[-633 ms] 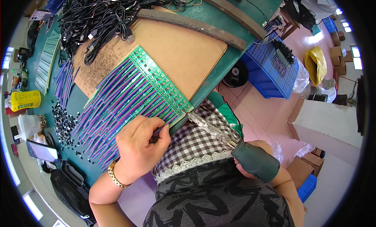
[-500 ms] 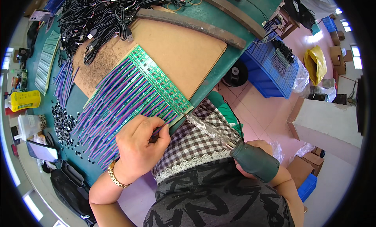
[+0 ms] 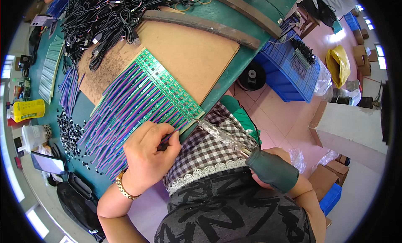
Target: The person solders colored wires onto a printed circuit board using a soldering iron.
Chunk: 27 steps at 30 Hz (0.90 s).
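My right hand (image 3: 281, 155) is wrapped round the thick dark handle of a soldering iron (image 3: 271, 171). Its long barrel looks foil-wrapped, and the thin tip meets the near corner of a green circuit board panel (image 3: 169, 81). Rows of thin multicoloured ribbon wires (image 3: 121, 104) run leftward from the panel's small boards. Beside that same corner, my left hand (image 3: 150, 148) is closed in a pinch on a ribbon wire at the near edge; its fingers hide most of that wire. A gold bracelet watch (image 3: 122, 187) circles the left wrist.
The panel lies on a brown board (image 3: 197, 50) over the green table. Heaped black cables (image 3: 104, 21), small black parts (image 3: 70, 134) and loose ribbon wires (image 3: 70, 90) lie left. Dark bars (image 3: 201, 26) cross the far side. A blue crate (image 3: 289, 71) stands right of the table.
The view has shifted slightly. Both hands keep their grips, with the iron's tip still at the panel's near corner.
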Each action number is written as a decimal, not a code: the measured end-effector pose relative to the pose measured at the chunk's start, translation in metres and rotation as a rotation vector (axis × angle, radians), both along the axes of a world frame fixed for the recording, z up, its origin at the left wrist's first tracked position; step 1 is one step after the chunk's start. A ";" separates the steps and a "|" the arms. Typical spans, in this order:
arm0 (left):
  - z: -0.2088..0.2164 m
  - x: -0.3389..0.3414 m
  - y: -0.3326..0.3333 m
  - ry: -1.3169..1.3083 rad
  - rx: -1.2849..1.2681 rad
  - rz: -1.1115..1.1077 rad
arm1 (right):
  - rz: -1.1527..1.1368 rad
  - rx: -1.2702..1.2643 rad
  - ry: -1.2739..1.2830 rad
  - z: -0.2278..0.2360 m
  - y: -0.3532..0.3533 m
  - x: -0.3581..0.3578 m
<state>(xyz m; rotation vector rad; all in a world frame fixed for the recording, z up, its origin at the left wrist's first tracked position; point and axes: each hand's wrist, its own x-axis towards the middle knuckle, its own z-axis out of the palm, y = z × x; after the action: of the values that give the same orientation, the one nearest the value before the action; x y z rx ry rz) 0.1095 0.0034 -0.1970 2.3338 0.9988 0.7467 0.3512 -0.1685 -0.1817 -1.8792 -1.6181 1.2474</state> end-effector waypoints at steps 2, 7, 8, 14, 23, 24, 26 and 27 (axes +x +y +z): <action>0.001 0.000 0.000 0.017 -0.021 0.011 | -0.028 -0.034 -0.030 -0.006 -0.008 -0.001; 0.000 0.001 0.000 0.002 0.000 0.011 | 0.061 0.095 -0.020 -0.004 -0.002 0.002; 0.000 0.001 0.000 0.002 0.000 0.011 | 0.046 0.068 -0.032 -0.004 -0.003 0.001; 0.000 0.001 0.001 -0.011 0.002 0.001 | 0.062 0.088 -0.043 -0.002 -0.002 0.003; 0.001 -0.001 0.000 0.037 -0.035 0.008 | 0.052 0.280 -0.044 -0.027 -0.019 0.008; 0.000 -0.001 0.000 0.027 -0.034 0.005 | 0.053 0.251 -0.068 -0.025 -0.019 0.007; -0.001 -0.001 0.001 0.016 -0.034 0.004 | 0.037 0.290 -0.034 -0.028 -0.021 0.006; -0.001 -0.001 0.001 0.017 -0.035 0.002 | 0.021 0.330 0.004 -0.029 -0.021 0.006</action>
<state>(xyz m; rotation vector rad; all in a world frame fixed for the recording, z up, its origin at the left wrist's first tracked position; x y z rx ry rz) 0.1083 0.0043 -0.1978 2.3132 1.0143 0.7056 0.3574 -0.1898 -0.2110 -1.6571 -1.7241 0.9224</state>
